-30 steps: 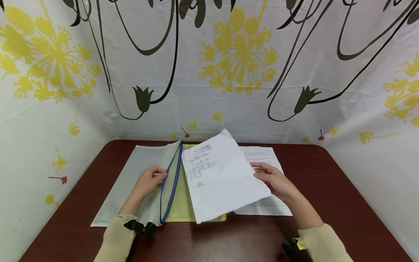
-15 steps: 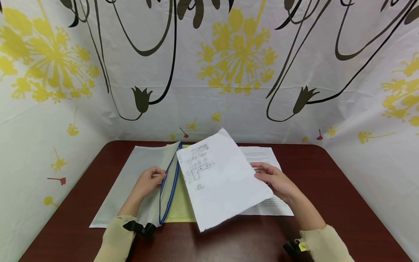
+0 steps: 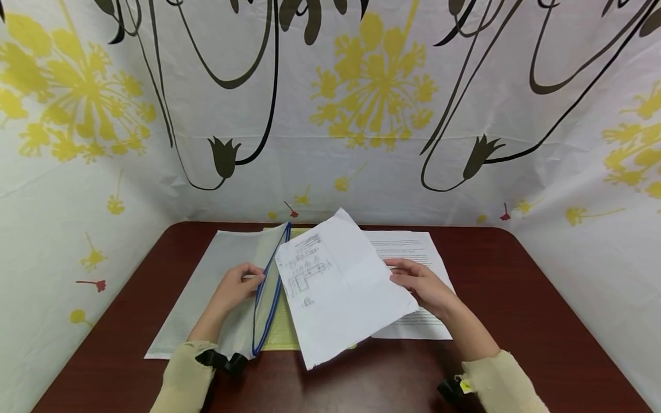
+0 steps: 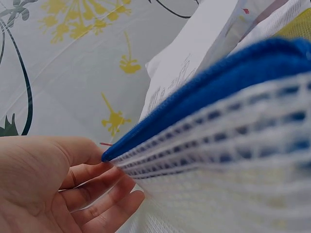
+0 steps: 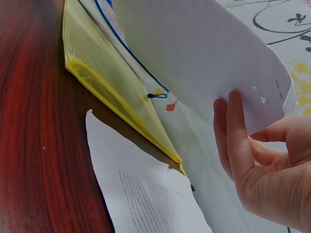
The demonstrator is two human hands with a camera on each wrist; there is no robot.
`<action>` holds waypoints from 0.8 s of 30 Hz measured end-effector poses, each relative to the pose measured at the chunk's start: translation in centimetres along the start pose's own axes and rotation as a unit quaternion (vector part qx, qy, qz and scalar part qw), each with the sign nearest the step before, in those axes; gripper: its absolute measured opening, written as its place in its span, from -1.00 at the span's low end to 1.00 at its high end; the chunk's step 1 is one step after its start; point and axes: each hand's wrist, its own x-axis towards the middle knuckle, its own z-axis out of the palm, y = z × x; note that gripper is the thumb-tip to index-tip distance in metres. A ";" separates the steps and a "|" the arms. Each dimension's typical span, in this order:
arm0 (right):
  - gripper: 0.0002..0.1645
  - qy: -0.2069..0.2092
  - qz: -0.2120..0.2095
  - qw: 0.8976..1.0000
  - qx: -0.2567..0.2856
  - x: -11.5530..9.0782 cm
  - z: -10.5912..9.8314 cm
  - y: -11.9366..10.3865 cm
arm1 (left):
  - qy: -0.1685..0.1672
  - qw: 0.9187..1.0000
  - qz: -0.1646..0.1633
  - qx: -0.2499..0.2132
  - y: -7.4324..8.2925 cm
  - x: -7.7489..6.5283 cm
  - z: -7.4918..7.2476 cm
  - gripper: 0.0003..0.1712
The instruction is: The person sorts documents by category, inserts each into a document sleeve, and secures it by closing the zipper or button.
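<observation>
My left hand (image 3: 238, 287) pinches the blue zipper edge (image 4: 165, 109) of a white mesh zip pouch (image 3: 227, 252), lifting that side so its mouth gapes. Thumb and fingers meet on the zip in the left wrist view. My right hand (image 3: 424, 285) holds the right edge of white paper sheets (image 3: 346, 292) between thumb and fingers. They bear a technical drawing at the upper left and are tilted above the table, with their left corner beside the pouch's mouth. In the right wrist view, the underside of the paper (image 5: 194, 53) shows staples near its edge.
Under the blue-edged pouch and the held sheets lies a yellow mesh zip pouch (image 3: 281, 330). To its right, a printed text sheet (image 3: 413, 246) rests on the dark red-brown table (image 3: 521, 298). A white floral cloth (image 3: 382, 189) hangs behind the table.
The sheets in my right hand have shifted left and slightly toward me, their left corner nearing the pouch mouth. My left hand keeps its pinch on the zipper edge, almost unmoved.
</observation>
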 end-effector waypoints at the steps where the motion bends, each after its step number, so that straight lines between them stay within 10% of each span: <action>1: -0.35 0.005 0.000 1.000 -0.001 0.1 0.2 0.0 | -0.001 1.000 0.001 0.000 0.0 0.0 0.0 -0.80; 24: -0.44 0.109 -0.007 0.994 0.005 1.9 4.2 0.1 | -0.005 1.000 -0.003 0.000 0.1 0.0 0.7 -0.83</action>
